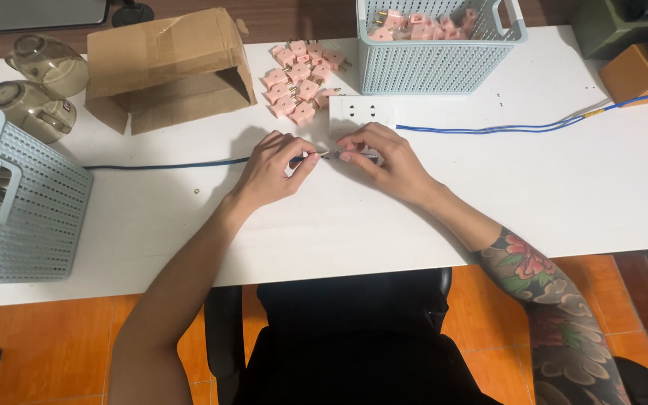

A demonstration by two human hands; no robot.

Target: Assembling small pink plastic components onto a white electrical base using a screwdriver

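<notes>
While pink plugs [299, 80] lie far behind, the left hand [268, 169] and right hand [384, 161] pinch a blue cable's [166, 164] end between them.

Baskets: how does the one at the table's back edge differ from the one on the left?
The back basket stands upright and holds pink plugs; the left basket appears tipped on its side, and its contents cannot be made out. The back basket shows whole but for its far rim, while the left basket is cut by the frame edge. Both are pale blue perforated plastic with white handles.
</notes>
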